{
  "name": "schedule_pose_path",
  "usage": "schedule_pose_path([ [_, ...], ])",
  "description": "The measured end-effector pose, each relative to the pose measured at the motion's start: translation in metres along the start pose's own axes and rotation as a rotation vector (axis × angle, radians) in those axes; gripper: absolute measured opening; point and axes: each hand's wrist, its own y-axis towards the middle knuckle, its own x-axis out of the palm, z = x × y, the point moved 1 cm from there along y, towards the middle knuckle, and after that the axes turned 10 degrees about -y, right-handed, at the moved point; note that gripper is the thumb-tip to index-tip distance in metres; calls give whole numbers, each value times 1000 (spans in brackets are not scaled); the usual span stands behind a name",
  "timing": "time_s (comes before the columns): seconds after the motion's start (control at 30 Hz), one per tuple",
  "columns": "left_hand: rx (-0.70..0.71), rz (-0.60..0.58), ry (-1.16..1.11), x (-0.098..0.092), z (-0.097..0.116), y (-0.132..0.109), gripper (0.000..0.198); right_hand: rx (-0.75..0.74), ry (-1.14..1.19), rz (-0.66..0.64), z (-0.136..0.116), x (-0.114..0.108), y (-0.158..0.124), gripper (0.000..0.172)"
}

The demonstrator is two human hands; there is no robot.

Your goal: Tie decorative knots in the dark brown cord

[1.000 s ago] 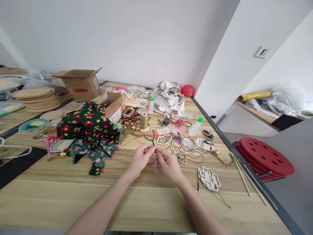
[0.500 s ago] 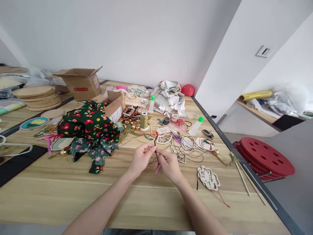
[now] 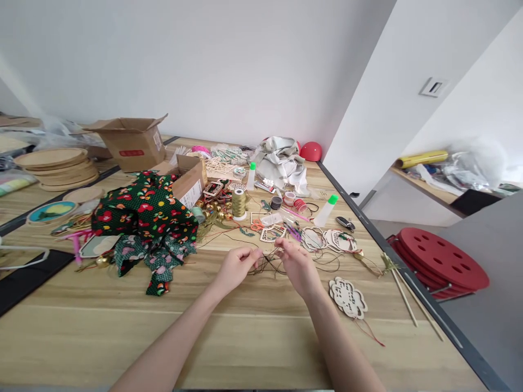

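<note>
My left hand (image 3: 237, 269) is closed in a pinch on a thin dark cord (image 3: 267, 261), over the middle of the table. Opposite it, a small gap away, my right hand (image 3: 300, 268) pinches the same dark strands between thumb and fingers. The cord runs in loose loops between and below the fingertips; its ends are too fine to trace. Just beyond the hands lie a fan-shaped wooden cutout (image 3: 273, 233) and purple scissors (image 3: 294, 233). A layered wooden flower-shaped tag (image 3: 348, 297) with a red string rests to the right.
Green printed fabric (image 3: 145, 218) lies left, in front of a cardboard box (image 3: 137, 144). A gold thread spool (image 3: 239, 205) and green-capped bottles (image 3: 326, 211) stand behind the hands. Thin sticks (image 3: 404, 294) lie near the right edge, with red stools (image 3: 443, 258) beyond.
My hands have moved apart and my right hand has turned with its fingers raised. The dark strand held upright between them now shows as loose, spread loops.
</note>
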Motion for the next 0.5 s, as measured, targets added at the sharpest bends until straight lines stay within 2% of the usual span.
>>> schedule_pose_path([
  [0.1, 5, 33, -99, -1, 5, -1, 42, 116, 356, -70, -4, 0, 0, 30],
  [0.17, -35, 18, -310, -3, 8, -2, 37, 144, 477, -65, -3, 2, -1, 25],
  [0.27, -142, -41, -717, -4, 14, -4, 33, 154, 490, -49, 3, 6, -3, 24],
  [0.33, -181, -50, -893, -4, 17, -5, 37, 147, 454, -42, 6, 8, -3, 27],
  [0.5, -127, -41, -965, -5, 17, -5, 47, 98, 413, 7, 6, 4, 0, 30],
])
